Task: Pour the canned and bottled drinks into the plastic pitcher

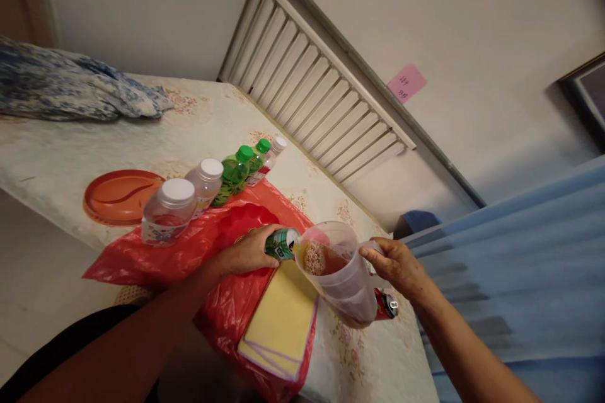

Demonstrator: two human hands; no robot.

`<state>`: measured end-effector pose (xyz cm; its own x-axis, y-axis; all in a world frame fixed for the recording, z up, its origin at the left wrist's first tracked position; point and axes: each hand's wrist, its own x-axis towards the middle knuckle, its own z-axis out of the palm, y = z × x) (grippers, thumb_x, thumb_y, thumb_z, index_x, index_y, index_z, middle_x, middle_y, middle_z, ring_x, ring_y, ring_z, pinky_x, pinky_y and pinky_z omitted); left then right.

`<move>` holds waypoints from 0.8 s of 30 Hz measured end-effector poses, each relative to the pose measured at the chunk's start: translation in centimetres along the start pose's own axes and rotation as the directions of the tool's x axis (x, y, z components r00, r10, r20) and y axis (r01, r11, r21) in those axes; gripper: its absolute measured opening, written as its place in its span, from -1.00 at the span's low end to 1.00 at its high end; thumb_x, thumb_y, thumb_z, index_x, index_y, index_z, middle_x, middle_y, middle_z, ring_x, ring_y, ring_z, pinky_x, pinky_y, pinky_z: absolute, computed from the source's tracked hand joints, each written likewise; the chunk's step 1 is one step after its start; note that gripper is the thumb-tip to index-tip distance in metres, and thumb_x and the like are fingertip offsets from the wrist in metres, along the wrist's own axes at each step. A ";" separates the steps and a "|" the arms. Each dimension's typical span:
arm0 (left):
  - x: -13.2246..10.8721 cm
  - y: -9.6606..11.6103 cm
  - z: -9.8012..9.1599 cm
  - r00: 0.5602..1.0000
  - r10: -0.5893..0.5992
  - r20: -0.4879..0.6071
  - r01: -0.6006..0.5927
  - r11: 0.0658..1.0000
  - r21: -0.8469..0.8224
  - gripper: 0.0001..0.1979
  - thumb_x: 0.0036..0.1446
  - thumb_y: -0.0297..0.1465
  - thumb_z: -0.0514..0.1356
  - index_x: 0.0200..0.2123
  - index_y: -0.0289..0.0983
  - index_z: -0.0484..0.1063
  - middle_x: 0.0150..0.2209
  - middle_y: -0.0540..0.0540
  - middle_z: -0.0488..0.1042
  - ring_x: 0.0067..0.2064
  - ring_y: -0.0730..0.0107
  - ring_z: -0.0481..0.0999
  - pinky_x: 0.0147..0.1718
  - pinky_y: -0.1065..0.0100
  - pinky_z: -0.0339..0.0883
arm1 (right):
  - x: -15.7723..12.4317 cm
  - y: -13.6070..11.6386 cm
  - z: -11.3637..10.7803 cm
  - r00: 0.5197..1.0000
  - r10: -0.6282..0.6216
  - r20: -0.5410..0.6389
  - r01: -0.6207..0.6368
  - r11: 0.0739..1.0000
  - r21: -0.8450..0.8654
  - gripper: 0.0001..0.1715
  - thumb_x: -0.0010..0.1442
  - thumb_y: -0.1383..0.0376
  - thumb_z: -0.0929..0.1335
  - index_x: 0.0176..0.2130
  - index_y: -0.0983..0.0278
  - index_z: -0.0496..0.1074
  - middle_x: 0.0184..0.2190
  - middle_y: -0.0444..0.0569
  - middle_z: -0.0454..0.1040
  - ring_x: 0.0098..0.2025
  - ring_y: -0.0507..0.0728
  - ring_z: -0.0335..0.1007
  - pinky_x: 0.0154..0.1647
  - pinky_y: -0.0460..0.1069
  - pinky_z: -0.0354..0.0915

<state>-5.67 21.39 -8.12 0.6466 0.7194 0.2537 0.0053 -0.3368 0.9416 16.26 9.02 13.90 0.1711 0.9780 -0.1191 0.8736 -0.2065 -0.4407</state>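
Observation:
My left hand (254,248) is closed around a green drink can (280,244), tipped sideways with its mouth at the pitcher's rim. Yellowish liquid runs from the can into a clear plastic pitcher (341,293). Brown liquid with a patch of foam shows inside the pitcher. My right hand (394,264) grips the pitcher's handle, and the pitcher leans toward the can. Partly hidden behind the pitcher, a red can (386,304) rests on the table. A folded yellow cloth (283,321) lies below the green can on a red plastic sheet (217,302).
Two white-capped jars (169,214), green-capped bottles (234,175) and a smaller white-capped bottle (271,154) stand in a row. An orange lid-like disc (123,196) lies left of them. Beyond the flowered tablecloth (217,116) is a radiator (316,82); a blue curtain (520,264) hangs right.

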 end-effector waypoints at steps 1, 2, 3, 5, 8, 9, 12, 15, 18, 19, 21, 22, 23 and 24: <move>0.0 0.0 0.0 1.000 -0.001 0.001 0.001 1.000 0.000 -0.30 -0.20 -0.45 0.31 0.11 -0.19 0.32 0.04 -0.11 0.48 0.03 0.12 0.46 0.02 0.26 0.33 | 0.0 0.0 0.0 1.000 0.001 -0.001 -0.001 1.000 -0.002 -0.45 0.06 -0.12 0.33 -0.59 0.27 0.28 -0.65 -0.20 0.17 -0.57 -0.02 0.03 -0.55 -0.09 0.05; 0.0 0.0 0.0 1.000 -0.002 0.000 0.002 1.000 0.001 -0.30 -0.20 -0.45 0.31 0.11 -0.19 0.32 0.04 -0.11 0.48 0.03 0.13 0.46 0.01 0.27 0.32 | 0.1 0.1 0.0 1.000 0.000 -0.001 0.000 1.000 -0.003 -0.45 0.06 -0.12 0.33 -0.59 0.27 0.26 -0.65 -0.21 0.16 -0.57 -0.02 0.03 -0.55 -0.09 0.05; 0.0 0.0 0.0 1.000 -0.004 -0.001 0.004 1.000 0.003 -0.30 -0.20 -0.45 0.31 0.11 -0.19 0.32 0.04 -0.10 0.48 0.03 0.13 0.46 0.01 0.27 0.32 | 0.1 0.1 0.0 1.000 -0.002 0.001 0.002 1.000 -0.002 -0.45 0.06 -0.13 0.33 -0.59 0.26 0.26 -0.65 -0.21 0.15 -0.57 -0.02 0.02 -0.55 -0.09 0.05; 0.0 0.0 0.0 1.000 -0.007 -0.005 0.007 1.000 0.007 -0.30 -0.21 -0.45 0.31 0.11 -0.19 0.32 0.03 -0.10 0.48 0.02 0.14 0.47 0.01 0.28 0.32 | 0.1 0.3 0.0 1.000 -0.009 0.004 0.009 1.000 0.000 -0.44 0.06 -0.13 0.33 -0.60 0.26 0.25 -0.65 -0.21 0.15 -0.57 -0.02 0.02 -0.55 -0.09 0.04; 0.0 0.1 0.0 1.000 -0.009 -0.005 0.009 1.000 0.015 -0.30 -0.21 -0.44 0.31 0.10 -0.19 0.33 0.03 -0.11 0.49 0.02 0.13 0.47 0.00 0.27 0.32 | 0.2 0.4 0.0 1.000 -0.004 0.008 0.004 1.000 0.002 -0.45 0.06 -0.13 0.33 -0.60 0.26 0.24 -0.65 -0.20 0.16 -0.57 -0.02 0.02 -0.55 -0.09 0.04; 0.0 0.1 0.0 1.000 -0.010 -0.005 0.010 1.000 0.018 -0.30 -0.21 -0.43 0.31 0.10 -0.19 0.33 0.03 -0.11 0.49 0.02 0.13 0.47 0.00 0.27 0.32 | 0.2 0.4 0.1 1.000 0.000 0.008 0.000 1.000 0.003 -0.45 0.06 -0.13 0.33 -0.60 0.26 0.24 -0.65 -0.20 0.17 -0.57 -0.02 0.02 -0.55 -0.09 0.04; 0.0 0.1 0.0 1.000 -0.009 -0.005 0.009 1.000 0.019 -0.30 -0.22 -0.44 0.31 0.10 -0.18 0.33 0.03 -0.11 0.48 0.02 0.13 0.47 0.00 0.26 0.32 | 0.2 0.4 0.1 1.000 0.004 0.010 -0.004 1.000 0.003 -0.46 0.06 -0.12 0.33 -0.59 0.25 0.25 -0.65 -0.20 0.16 -0.57 -0.02 0.02 -0.54 -0.08 0.04; 0.0 0.0 0.1 1.000 -0.004 -0.006 0.005 1.000 0.017 -0.30 -0.21 -0.45 0.31 0.10 -0.17 0.32 0.04 -0.11 0.48 0.03 0.13 0.47 0.01 0.26 0.32 | 0.2 0.4 0.1 1.000 0.001 0.012 -0.001 1.000 0.003 -0.45 0.05 -0.13 0.33 -0.60 0.25 0.24 -0.65 -0.20 0.15 -0.57 -0.02 0.01 -0.54 -0.09 0.03; 0.0 -0.2 0.1 1.000 -0.002 -0.010 0.002 1.000 0.024 -0.30 -0.21 -0.45 0.31 0.10 -0.17 0.32 0.04 -0.10 0.48 0.02 0.12 0.47 0.01 0.25 0.32 | 0.2 0.4 0.0 1.000 0.000 0.013 0.000 1.000 0.001 -0.45 0.05 -0.13 0.33 -0.59 0.26 0.25 -0.64 -0.20 0.16 -0.56 -0.01 0.02 -0.54 -0.09 0.03; 0.0 -0.3 0.1 1.000 0.000 -0.011 0.000 1.000 0.027 -0.30 -0.21 -0.45 0.32 0.10 -0.17 0.32 0.04 -0.10 0.48 0.02 0.12 0.47 0.01 0.25 0.32 | 0.2 0.4 0.0 1.000 -0.001 0.012 0.001 1.000 0.000 -0.45 0.05 -0.13 0.33 -0.59 0.26 0.26 -0.64 -0.20 0.16 -0.56 -0.01 0.03 -0.54 -0.09 0.03; 0.0 -0.4 0.2 1.000 0.006 -0.011 -0.005 0.999 0.035 -0.29 -0.21 -0.44 0.33 0.11 -0.16 0.32 0.03 -0.10 0.48 0.02 0.13 0.47 0.01 0.25 0.32 | 0.2 0.4 0.1 1.000 -0.005 0.012 0.005 1.000 0.002 -0.44 0.05 -0.14 0.33 -0.59 0.27 0.27 -0.64 -0.20 0.17 -0.56 -0.01 0.03 -0.55 -0.09 0.03; 0.1 -0.5 0.2 1.000 0.007 -0.011 -0.007 0.999 0.040 -0.29 -0.21 -0.44 0.33 0.11 -0.16 0.33 0.03 -0.10 0.49 0.02 0.12 0.47 0.02 0.25 0.32 | 0.2 0.4 0.1 1.000 -0.007 0.012 0.007 1.000 0.004 -0.44 0.05 -0.14 0.33 -0.59 0.27 0.27 -0.65 -0.20 0.17 -0.57 -0.01 0.03 -0.55 -0.09 0.04; 0.1 -0.5 0.2 1.000 0.009 -0.010 -0.008 0.999 0.044 -0.29 -0.21 -0.44 0.33 0.11 -0.16 0.33 0.03 -0.10 0.49 0.02 0.12 0.47 0.02 0.25 0.32 | 0.2 0.4 0.1 1.000 -0.009 0.011 0.009 1.000 0.006 -0.43 0.05 -0.15 0.33 -0.60 0.27 0.27 -0.65 -0.19 0.18 -0.57 -0.01 0.04 -0.56 -0.09 0.04; 0.1 -0.5 0.2 1.000 0.011 -0.010 -0.011 0.999 0.047 -0.29 -0.22 -0.44 0.33 0.10 -0.17 0.33 0.03 -0.10 0.49 0.02 0.12 0.48 0.02 0.25 0.32 | 0.2 0.3 0.1 1.000 -0.012 0.009 0.012 1.000 0.007 -0.43 0.05 -0.15 0.34 -0.60 0.27 0.27 -0.65 -0.19 0.18 -0.57 -0.01 0.04 -0.56 -0.09 0.04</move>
<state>-5.47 21.53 -8.65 0.6389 0.7217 0.2662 0.0341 -0.3723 0.9275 16.54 9.13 13.67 0.1567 0.9801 -0.1222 0.8722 -0.1954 -0.4485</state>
